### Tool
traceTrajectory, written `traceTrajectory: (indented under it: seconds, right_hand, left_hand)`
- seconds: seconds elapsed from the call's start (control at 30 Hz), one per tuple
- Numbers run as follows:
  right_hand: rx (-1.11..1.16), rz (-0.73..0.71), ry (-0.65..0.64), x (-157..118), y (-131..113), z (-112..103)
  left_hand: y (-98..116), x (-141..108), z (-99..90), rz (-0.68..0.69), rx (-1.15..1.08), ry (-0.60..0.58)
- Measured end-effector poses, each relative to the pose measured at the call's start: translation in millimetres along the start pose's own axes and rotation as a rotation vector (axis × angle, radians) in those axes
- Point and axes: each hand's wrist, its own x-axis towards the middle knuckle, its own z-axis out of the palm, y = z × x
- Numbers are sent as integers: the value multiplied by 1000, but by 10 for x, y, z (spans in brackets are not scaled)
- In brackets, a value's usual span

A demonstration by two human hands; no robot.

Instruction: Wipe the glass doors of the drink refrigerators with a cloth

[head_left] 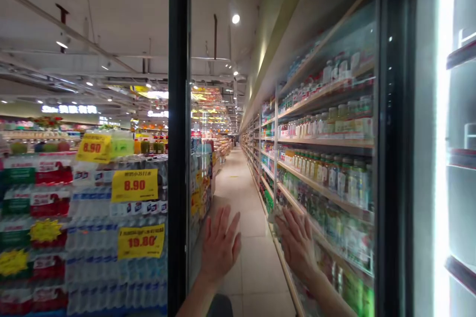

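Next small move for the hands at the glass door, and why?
Probably a short sideways wipe by the right hand over the glass door: a pale, cloth-like thing shows at its edge, and its palm seems to face the pane. The left hand is open, nothing visible in it.

The shelves (pixel 327 142) are these long pale tiers, with bottles (pixel 344 174) standing upright in pretty tight rows along the front edges. Some greenish stuff (pixel 359 293) sits toward the near end lower down, kinda too blurry to make out.
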Motion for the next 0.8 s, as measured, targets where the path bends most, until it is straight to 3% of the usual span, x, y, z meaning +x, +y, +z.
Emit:
traceTrajectory:
  seconds: [0.07, 0.17, 0.23, 0.3, 0.37, 0.43, 0.5, 0.63, 0.7, 0.8]
  right_hand:
    - [-14, 81, 24, 39, 191, -42]
    - [-95, 516, 275, 163, 587, -111]
    - [-107, 629, 365, 240, 569, -112]
    - [-63, 474, 271, 266, 289, -71]
    - [15, 207, 75, 245, -35, -12]
    - [52, 81, -23, 207, -154, 18]
    - [21, 181, 20, 178, 1, -9]
    - [-85, 589, 274, 184, 411, -95]
    - [-74, 545, 262, 187, 298, -79]
    - [4, 232, 61, 171, -75, -18]
  left_hand:
    - [-7, 9, 7, 2, 1, 1]
    - [0, 25, 12, 10, -8, 12]
    - [8, 35, 12, 13, -11, 19]
    - [12, 42, 12, 12, -8, 26]
    - [8, 49, 11, 16, -3, 23]
    - [1, 55, 11, 17, 0, 17]
    - [-2, 56, 11, 15, -3, 14]
    - [8, 47, 12, 7, -29, 11]
    - [12, 45, 12, 5, -30, 8]
    - [2, 51, 12, 13, -21, 21]
